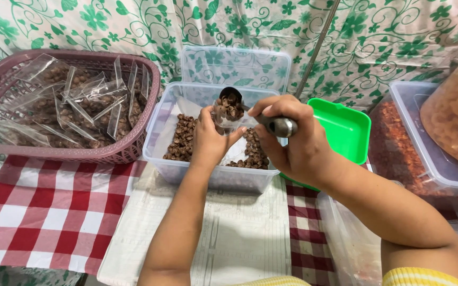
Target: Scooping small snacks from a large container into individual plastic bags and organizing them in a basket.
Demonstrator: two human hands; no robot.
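Right hand clamped on spoon of brown snacks, left hand pinching small clear bag, above clear tub.

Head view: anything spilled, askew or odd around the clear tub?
Nothing stands out. The brown snack pieces stay inside the clear tub; the right hand tips a spoon into a small bag held by the left hand.

Two bare forearms, a yellow ribbed sleeve edge with white stripes near the right elbow.
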